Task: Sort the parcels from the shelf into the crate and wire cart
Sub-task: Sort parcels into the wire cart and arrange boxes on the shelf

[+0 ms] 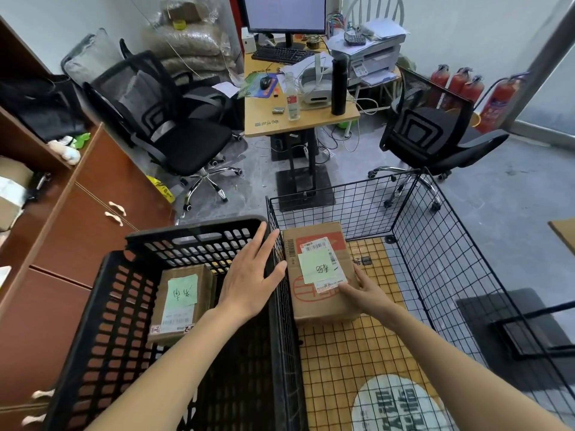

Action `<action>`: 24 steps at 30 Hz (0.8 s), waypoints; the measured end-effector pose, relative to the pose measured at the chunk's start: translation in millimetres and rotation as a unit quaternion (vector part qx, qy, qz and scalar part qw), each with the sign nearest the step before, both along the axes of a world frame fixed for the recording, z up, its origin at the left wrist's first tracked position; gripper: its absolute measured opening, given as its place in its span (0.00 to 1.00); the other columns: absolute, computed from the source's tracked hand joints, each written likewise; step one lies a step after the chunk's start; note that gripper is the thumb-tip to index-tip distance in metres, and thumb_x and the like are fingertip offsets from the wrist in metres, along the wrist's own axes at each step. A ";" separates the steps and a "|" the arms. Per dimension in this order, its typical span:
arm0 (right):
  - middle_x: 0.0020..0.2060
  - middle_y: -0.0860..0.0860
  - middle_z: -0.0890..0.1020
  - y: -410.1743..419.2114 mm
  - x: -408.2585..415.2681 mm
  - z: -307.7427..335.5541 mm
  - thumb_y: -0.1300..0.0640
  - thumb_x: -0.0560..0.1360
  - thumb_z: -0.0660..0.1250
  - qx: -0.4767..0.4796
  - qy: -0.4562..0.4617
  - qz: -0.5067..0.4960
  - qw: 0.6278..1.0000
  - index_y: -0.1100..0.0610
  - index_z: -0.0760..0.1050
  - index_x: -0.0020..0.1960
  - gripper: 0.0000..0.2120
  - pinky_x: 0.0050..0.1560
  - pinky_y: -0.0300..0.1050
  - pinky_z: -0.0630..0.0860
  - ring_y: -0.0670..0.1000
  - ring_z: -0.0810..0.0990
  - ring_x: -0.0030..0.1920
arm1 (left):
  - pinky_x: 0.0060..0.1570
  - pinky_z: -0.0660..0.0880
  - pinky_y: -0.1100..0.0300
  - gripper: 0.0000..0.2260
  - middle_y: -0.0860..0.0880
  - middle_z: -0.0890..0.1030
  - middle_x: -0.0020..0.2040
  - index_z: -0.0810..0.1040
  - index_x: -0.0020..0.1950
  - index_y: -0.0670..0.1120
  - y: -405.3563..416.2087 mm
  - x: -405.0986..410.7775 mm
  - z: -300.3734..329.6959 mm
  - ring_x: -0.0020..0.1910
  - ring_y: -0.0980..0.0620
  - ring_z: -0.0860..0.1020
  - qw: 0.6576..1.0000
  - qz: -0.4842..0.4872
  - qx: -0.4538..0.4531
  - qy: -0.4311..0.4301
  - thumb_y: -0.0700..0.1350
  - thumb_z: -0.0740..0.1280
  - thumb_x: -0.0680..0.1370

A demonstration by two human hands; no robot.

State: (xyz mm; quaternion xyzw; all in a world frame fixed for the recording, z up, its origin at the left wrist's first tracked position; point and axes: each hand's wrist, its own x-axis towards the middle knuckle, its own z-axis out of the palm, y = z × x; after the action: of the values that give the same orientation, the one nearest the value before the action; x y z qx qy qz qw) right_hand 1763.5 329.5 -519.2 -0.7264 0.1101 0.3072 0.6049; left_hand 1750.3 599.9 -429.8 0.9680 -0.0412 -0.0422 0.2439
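Observation:
A cardboard parcel (314,244) with a green note and shipping label lies inside the black wire cart (441,244) on its yellow mat. My right hand (364,290) grips the parcel's near right corner, thumb on top. My left hand (252,269) hovers with straight fingers over the wall between the cart and the black plastic crate (102,321), just left of the parcel. A second cardboard parcel (182,303) with a green note lies flat in the crate.
A brown wooden shelf unit (77,213) with more boxes stands at the left. Two black office chairs (174,126) flank a desk (298,122) behind the crate and cart. Fire extinguishers (460,85) stand at the back right.

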 end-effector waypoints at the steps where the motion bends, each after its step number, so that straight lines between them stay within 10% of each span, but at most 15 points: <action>1: 0.72 0.49 0.71 0.5 -2.5 7.0 0.46 0.77 0.71 -0.007 -0.005 -0.003 1.000 0.43 0.53 0.82 0.39 0.66 0.59 0.76 0.54 0.76 0.65 | 0.78 0.54 0.49 0.31 0.62 0.43 0.82 0.50 0.83 0.60 0.2 -0.2 3.2 0.81 0.55 0.50 1.000 0.001 0.004 0.006 0.65 0.55 0.82; 8: 0.80 0.53 0.62 -13.6 -27.9 67.6 0.24 0.59 0.74 -0.126 -0.073 0.017 0.989 0.46 0.56 0.82 0.59 0.74 0.64 0.67 0.59 0.64 0.77 | 0.78 0.54 0.48 0.34 0.58 0.49 0.83 0.53 0.83 0.58 -0.5 -10.7 42.6 0.82 0.54 0.51 1.000 -0.018 0.014 0.008 0.67 0.59 0.80; 24: 0.80 0.50 0.62 41.3 -293.2 328.7 0.31 0.74 0.69 -0.443 -0.182 -0.104 0.872 0.44 0.59 0.81 0.41 0.77 0.54 0.62 0.53 0.62 0.78 | 0.76 0.59 0.48 0.32 0.53 0.60 0.81 0.60 0.81 0.55 5.2 -163.4 230.7 0.79 0.48 0.59 0.951 -0.277 -0.044 -0.128 0.66 0.60 0.81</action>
State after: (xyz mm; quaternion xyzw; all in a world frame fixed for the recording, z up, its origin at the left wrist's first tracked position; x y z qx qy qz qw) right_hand 1470.3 370.8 -190.4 -0.9457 0.1975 0.0242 0.2570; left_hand 1586.9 605.0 -199.1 0.9041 -0.3408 0.0182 0.2573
